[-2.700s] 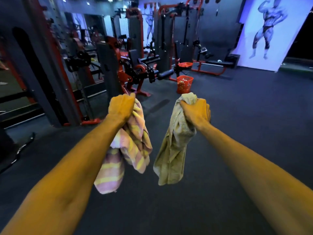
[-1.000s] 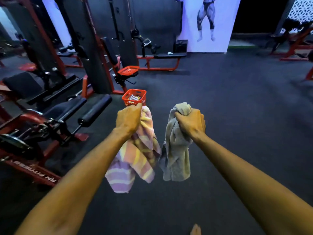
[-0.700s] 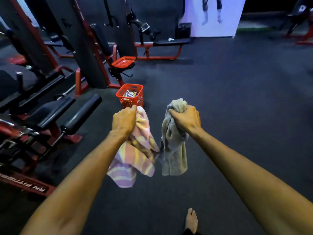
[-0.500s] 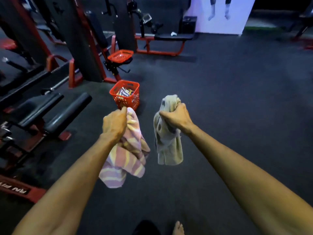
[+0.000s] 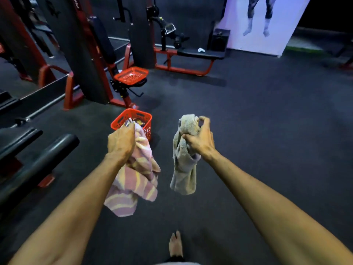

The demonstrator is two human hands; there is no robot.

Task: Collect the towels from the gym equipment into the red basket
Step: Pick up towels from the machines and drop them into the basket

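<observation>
My left hand (image 5: 121,143) grips a pink and yellow striped towel (image 5: 133,180) that hangs below it. My right hand (image 5: 200,140) holds a beige towel (image 5: 184,165) by its bunched top, with some fingers loosened. The red basket (image 5: 122,120) stands on the dark floor just beyond my left hand, partly hidden by it, and holds some cloth. Both towels hang in the air in front of me, short of the basket.
A weight machine with a red tray-like basket (image 5: 131,75) on its seat stands behind the red basket. Padded black rollers (image 5: 47,155) of another machine lie at the left. A bench (image 5: 200,53) is at the back. My bare foot (image 5: 175,245) is on the floor below.
I have walked closer to the red basket, which now sits right beyond my left hand. The fingers of my right hand have loosened on the beige towel.
</observation>
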